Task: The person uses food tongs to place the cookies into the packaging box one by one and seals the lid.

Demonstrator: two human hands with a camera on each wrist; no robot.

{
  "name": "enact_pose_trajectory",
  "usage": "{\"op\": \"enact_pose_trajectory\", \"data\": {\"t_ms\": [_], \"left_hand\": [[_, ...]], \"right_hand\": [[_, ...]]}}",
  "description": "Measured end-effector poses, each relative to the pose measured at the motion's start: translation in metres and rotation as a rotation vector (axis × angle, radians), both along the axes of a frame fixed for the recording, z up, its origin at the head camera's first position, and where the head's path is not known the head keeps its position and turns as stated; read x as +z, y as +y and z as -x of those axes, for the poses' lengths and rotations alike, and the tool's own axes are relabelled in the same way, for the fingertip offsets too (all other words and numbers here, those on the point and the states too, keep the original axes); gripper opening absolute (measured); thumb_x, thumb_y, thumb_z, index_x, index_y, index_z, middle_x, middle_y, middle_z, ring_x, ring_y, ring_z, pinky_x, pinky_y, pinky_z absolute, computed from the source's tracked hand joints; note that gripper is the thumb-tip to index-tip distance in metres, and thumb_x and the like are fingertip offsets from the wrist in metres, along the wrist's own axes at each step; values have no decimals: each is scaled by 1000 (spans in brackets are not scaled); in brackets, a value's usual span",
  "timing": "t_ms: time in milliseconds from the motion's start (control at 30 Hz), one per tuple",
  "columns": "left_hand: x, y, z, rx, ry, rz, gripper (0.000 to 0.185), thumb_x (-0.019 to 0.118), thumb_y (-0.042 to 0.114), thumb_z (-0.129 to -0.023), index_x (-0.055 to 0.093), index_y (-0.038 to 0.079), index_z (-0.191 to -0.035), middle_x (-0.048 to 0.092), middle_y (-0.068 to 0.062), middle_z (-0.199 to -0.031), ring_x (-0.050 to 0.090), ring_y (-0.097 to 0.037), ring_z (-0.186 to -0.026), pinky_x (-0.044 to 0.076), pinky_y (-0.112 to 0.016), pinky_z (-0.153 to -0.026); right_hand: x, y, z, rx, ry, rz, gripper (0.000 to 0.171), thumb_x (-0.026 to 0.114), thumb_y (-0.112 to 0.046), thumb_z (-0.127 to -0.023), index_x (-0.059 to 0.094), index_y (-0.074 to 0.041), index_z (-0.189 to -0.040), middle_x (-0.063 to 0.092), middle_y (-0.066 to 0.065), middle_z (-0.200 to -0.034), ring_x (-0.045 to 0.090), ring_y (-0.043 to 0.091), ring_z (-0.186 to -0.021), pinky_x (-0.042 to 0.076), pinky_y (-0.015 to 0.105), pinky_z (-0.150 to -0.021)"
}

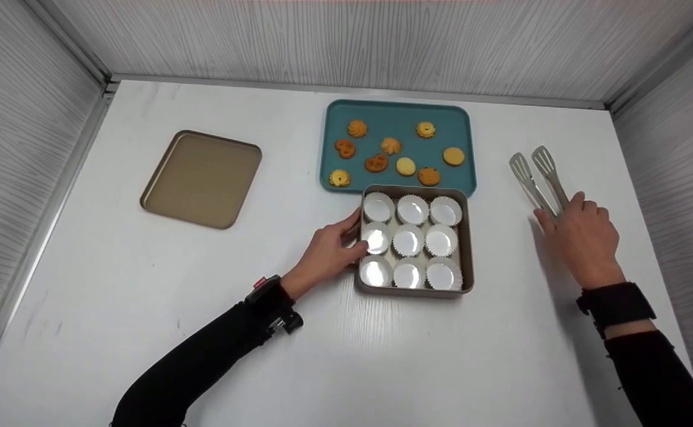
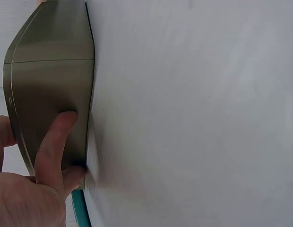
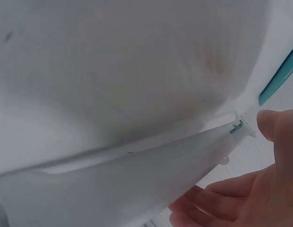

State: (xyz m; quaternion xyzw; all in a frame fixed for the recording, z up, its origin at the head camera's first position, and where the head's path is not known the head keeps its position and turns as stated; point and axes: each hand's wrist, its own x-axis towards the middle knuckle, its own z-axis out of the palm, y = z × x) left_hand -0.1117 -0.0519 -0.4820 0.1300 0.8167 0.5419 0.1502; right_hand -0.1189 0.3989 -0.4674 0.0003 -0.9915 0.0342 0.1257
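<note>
My left hand [image 1: 327, 252] grips the left wall of a square gold-brown tin [image 1: 416, 293], thumb over the rim. In the left wrist view, its fingers [image 2: 53, 149] press the tin's outer side. Several white fluted baking cups [image 1: 409, 241] stand in rows inside. At the right, my right hand [image 1: 587, 240] straddles the handle end of slotted metal tongs [image 1: 551, 175], which lie with their heads apart. In the right wrist view, the thumb [image 3: 281, 137] and fingers lie loosely on either side of the tongs' pale metal [image 3: 127, 184].
Behind the tin, a teal tray [image 1: 382, 112] bears several cookies, among them a pretzel-shaped one [image 1: 376, 163] and a round one [image 1: 454, 156]. A shallow gold-brown square lid or tray [image 1: 202, 179] lies at the left. Grey wood-grain panels [image 1: 346, 47] border the white table [image 1: 299, 356].
</note>
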Motion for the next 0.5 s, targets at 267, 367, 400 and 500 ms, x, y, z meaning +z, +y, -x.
{"op": "enact_pose_trajectory", "data": {"t_ms": [267, 367, 400, 500], "left_hand": [[1, 0, -2, -3, -32, -34, 72, 65, 17, -96, 34, 7, -160, 46, -9, -157, 54, -22, -137, 44, -29, -111], [1, 0, -2, -7, -23, -27, 72, 65, 17, -96, 34, 6, -160, 46, -10, -157, 53, -22, -137, 44, -29, -112], [0, 0, -1, -8, -23, -26, 72, 65, 17, -96, 34, 6, -160, 46, -10, -158, 53, -22, -137, 44, -29, -112], [0, 0, -1, -8, -22, -21, 72, 65, 17, -97, 34, 7, -160, 45, -10, -158, 53, -22, -137, 43, -29, -112]], "right_hand": [[3, 10, 5, -42, -225, 126, 66, 57, -42, -104, 54, 23, -91, 54, 36, -80, 59, 56, -73, 47, 63, -53], [3, 13, 6, -47, -258, 148, 57, 57, -37, -103, 57, 15, -81, 54, 31, -76, 57, 48, -65, 45, 57, -47], [3, 14, 6, -49, -261, 152, 53, 57, -35, -102, 57, 12, -78, 54, 29, -75, 57, 45, -63, 44, 55, -46], [4, 15, 5, -54, -264, 159, 46, 57, -31, -99, 55, 5, -72, 53, 26, -73, 54, 39, -60, 42, 51, -44]]}}
